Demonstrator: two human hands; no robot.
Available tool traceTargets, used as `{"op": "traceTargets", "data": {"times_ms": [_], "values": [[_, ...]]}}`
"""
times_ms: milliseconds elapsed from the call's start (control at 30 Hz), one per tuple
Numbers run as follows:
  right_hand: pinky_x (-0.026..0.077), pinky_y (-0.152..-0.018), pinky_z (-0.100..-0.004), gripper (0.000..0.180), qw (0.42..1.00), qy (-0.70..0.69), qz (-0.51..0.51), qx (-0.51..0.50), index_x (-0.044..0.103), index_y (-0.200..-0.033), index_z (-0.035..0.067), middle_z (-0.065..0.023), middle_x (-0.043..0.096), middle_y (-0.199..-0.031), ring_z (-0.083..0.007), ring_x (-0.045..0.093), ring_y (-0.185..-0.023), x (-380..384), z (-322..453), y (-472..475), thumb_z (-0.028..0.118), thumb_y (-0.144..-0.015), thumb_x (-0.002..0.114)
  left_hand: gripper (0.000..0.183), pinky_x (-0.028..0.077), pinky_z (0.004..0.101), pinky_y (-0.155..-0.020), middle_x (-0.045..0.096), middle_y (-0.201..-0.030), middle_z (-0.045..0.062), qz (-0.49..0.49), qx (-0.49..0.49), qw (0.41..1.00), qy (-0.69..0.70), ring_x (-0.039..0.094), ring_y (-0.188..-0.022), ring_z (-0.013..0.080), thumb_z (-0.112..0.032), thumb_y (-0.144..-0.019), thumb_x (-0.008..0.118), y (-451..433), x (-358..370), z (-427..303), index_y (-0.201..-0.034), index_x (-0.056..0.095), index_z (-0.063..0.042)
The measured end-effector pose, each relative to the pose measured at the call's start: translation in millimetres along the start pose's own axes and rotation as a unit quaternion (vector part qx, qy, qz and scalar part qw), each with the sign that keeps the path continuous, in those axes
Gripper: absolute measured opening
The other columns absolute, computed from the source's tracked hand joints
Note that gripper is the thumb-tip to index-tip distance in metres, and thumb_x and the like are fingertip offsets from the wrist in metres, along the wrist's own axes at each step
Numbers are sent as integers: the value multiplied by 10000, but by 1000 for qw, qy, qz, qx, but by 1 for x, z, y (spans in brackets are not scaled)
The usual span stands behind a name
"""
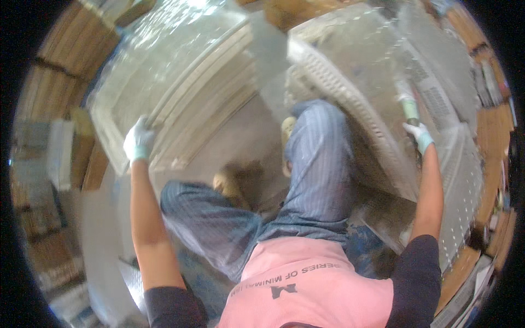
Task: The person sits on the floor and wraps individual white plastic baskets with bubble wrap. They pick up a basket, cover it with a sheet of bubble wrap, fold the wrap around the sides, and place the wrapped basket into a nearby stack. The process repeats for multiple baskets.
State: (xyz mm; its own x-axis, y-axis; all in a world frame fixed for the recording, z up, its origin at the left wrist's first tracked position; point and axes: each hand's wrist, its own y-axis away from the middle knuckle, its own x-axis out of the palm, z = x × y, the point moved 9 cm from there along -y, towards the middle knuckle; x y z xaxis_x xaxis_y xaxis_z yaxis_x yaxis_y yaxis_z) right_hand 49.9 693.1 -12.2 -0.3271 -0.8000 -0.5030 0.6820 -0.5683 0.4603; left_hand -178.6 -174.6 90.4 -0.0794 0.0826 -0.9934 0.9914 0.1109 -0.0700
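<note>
My left hand [139, 141], in a white glove with a mint cuff, closes on the near end of a long grey strip [197, 67]. That strip runs along the upper edge of a stack of pale panels [213, 88] under shiny clear plastic film [164, 53]. On the other side, my right hand [419, 133], gloved alike, is curled around a slim object [409, 107] with a pale green section and a whitish end. Blur hides what it is. Beneath it lies a second film-wrapped stack [352, 53] with a perforated white edge [340, 82].
My legs [320, 151] stand between the two stacks, over a grey-brown floor [233, 131]. Brown cartons [74, 37] are piled along the left rim. More cartons [492, 139] line the right. Plastic film [459, 205] hangs over the right side near my arm.
</note>
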Motion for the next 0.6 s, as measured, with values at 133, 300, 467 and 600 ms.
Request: {"op": "traceTargets", "data": {"times_ms": [133,300,467,600], "values": [[451,-463,-286,270,990,-127,-14,56,634,-990,113,-36,669,-746,-120,601,-544,-25,13,58,287,-869,801,484,521,460,-884,706,-1188,151,32,-1,999,-4,676,-1057,353,-357,-852,699,2,4,4,-1311,648,-213],[484,-445,-259,271,962,-209,-161,-64,641,-1002,98,-57,710,-794,-111,646,-553,-85,52,123,303,-891,780,749,453,435,-1059,533,-1436,147,-125,160,971,126,547,-1275,362,-324,-852,746,2,-39,-54,-1514,451,-134],[485,-529,-259,306,935,-170,-288,-119,700,-993,77,-20,706,-809,-109,651,-627,-144,49,164,349,-881,783,511,442,421,-1096,593,-1380,165,-194,347,873,282,572,-1266,344,-175,-890,741,12,-41,-203,-1371,596,-82],[529,-768,-363,535,909,-1,-413,-60,720,-1067,8,-115,749,-972,-200,692,-855,-145,-13,207,426,-759,848,542,417,409,-1111,565,-1429,171,-25,285,834,471,533,-1324,319,-316,-947,688,-20,13,-329,-1403,561,-52]]}}
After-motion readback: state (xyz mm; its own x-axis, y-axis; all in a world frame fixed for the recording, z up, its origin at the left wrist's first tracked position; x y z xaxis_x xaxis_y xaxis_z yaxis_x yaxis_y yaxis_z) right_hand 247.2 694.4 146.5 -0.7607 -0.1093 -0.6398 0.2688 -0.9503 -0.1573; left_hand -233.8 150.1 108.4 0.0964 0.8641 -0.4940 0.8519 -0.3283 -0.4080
